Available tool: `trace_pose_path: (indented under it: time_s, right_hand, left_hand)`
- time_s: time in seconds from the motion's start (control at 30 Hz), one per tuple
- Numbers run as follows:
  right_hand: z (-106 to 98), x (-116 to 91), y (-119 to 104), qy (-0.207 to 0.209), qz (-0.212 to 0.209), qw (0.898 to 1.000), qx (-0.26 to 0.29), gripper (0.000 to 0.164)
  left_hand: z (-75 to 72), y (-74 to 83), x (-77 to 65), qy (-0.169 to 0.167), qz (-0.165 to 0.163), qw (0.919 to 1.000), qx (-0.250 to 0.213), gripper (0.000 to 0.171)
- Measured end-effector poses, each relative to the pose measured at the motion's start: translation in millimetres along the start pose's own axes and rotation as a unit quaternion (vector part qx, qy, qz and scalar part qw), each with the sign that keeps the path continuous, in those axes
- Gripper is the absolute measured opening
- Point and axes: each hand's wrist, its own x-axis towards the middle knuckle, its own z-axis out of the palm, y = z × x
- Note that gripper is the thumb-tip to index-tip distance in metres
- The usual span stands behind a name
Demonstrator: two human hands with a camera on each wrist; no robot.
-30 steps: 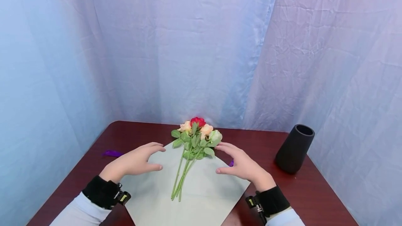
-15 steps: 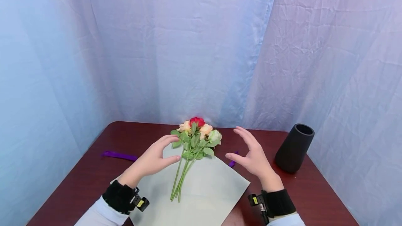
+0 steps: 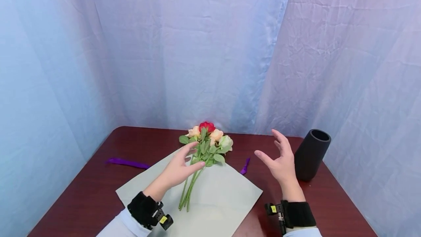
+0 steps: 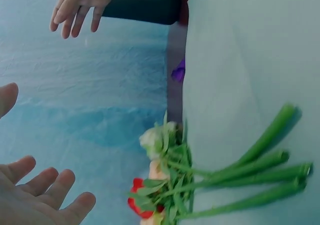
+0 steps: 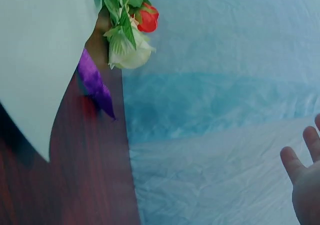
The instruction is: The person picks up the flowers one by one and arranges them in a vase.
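Observation:
A small bunch of roses, one red, some peach and a pale green one, lies on a pale sheet of wrapping paper with its green stems toward me. My left hand hovers over the left side of the bunch, fingers spread and holding nothing. It overlaps part of the leaves and stems in the head view. Off to the right, my right hand is raised with fingers apart and nothing in it, overlapping the edge of a black vase.
A purple ribbon runs beneath the paper; its other end sticks out on the right. All of it rests on a dark red-brown table. Light blue curtains hang behind and at both sides.
My left hand has moved right, from the paper's left side to over the stems, uncovering more ribbon. My right hand has moved right, away from the roses toward the vase. The flowers stay put.

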Motion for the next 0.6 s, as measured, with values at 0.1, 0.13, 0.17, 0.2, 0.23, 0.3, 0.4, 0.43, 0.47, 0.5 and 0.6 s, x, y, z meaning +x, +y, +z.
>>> trace_pose_path:
  time_s: [0.1,0.13,0.17,0.2,0.23,0.3,0.4,0.43,0.47,0.5,0.6]
  right_hand:
    - [-4,-1,-10,0.032,0.002,0.999,-0.002,0.081]
    - [-6,-2,-14,0.044,0.003,0.999,-0.005,0.079]
    - [-7,-2,-16,0.056,0.002,0.998,-0.008,0.078]
    - [-8,-3,-16,0.068,0.005,0.998,-0.013,0.077]
    - [-9,-3,-15,0.08,0.007,0.997,-0.017,0.076]
    - [-10,-5,-7,0.105,0.011,0.994,-0.024,0.075]
    - [-13,-7,18,0.135,0.022,0.99,-0.036,0.075]
    - [-14,-7,24,0.144,0.023,0.989,-0.038,0.076]
    - [-15,-7,29,0.153,0.022,0.987,-0.04,0.075]
    - [-16,-8,32,0.162,0.02,0.986,-0.04,0.075]
    - [-18,-7,18,0.195,0.012,0.98,-0.036,0.071]
  left_hand:
    - [9.0,-0.5,1.7,0.003,-0.011,0.9999,-0.009,0.074]
    - [11.6,-0.4,2.0,0.003,-0.015,0.9998,-0.011,0.074]
    - [14.0,-0.8,1.9,0.003,-0.019,0.9997,-0.014,0.076]
    - [16.3,-1.5,1.9,0.002,-0.022,0.9997,-0.014,0.077]
    - [18.4,-1.5,1.8,0.002,-0.024,0.9996,-0.016,0.078]
    - [22.0,-2.4,2.0,0.0,-0.027,0.9994,-0.022,0.079]
    - [27.4,-3.7,2.5,-0.003,-0.031,0.9991,-0.03,0.079]
    - [29.3,-3.8,2.9,-0.004,-0.03,0.999,-0.033,0.078]
    - [31.3,-4.1,3.4,-0.005,-0.03,0.9989,-0.036,0.078]
    - [33.5,-3.9,3.7,-0.004,-0.03,0.9987,-0.041,0.077]
    - [39.8,-4.0,5.1,-0.005,-0.031,0.9981,-0.053,0.075]
